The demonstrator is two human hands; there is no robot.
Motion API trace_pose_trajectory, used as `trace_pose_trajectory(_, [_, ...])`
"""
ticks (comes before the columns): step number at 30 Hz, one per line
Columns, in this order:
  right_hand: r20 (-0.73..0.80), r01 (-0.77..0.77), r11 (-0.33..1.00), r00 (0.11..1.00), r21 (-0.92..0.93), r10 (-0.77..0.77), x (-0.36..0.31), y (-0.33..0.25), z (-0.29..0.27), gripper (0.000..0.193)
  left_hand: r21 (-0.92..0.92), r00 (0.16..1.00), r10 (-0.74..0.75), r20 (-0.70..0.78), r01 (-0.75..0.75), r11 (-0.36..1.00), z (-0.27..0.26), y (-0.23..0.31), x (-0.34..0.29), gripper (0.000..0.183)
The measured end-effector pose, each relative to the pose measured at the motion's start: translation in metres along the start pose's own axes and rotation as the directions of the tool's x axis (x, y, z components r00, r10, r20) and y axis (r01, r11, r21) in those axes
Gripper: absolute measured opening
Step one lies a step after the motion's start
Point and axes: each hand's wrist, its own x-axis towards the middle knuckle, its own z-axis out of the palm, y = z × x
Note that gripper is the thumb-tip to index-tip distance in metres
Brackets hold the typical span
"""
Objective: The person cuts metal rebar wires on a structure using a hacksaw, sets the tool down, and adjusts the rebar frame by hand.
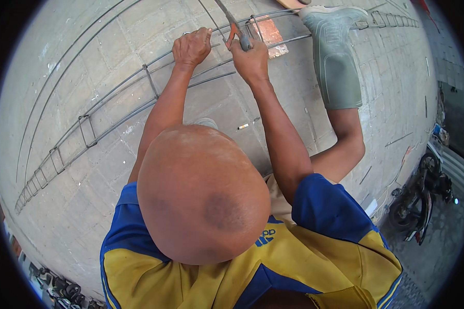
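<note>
My right hand (251, 62) is wrapped round the orange and grey handle of a hacksaw (233, 32). Its frame and thin blade reach up past the top edge of the picture. Left of it, my left hand (192, 47) is closed over a steel bar (165, 55) of a long rebar cage. The cage (148, 80), with bars joined by square stirrups, curves across the floor from lower left to upper right. Under the bars by my right hand lies a reddish flat piece (269, 35). Where the blade meets a bar, I cannot make out the contact.
My bent knee (203, 195) fills the lower middle. A grey-green boot (337, 56) on my other leg stands by the cage. Two loose long rods (51, 85) lie at far left. A cigarette butt (243, 126) is on the paving. A motorcycle (420, 201) stands at right.
</note>
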Motion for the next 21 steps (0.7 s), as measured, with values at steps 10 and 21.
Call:
trace_pose_trajectory(10, [0.15, -0.274, 0.961, 0.949, -0.044, 0.277, -0.163, -0.008, -0.106, 0.02, -0.03, 0.998, -0.027, -0.05, 0.025, 0.999, -0.022, -0.021, -0.014, 0.032])
trace_pose_trajectory(21, [0.19, -0.228, 0.974, 0.956, 0.004, 0.223, -0.093, 0.01, -0.053, 0.02, 0.06, 0.999, -0.026, 0.038, 0.024, 0.998, -0.012, -0.035, -0.016, 0.033])
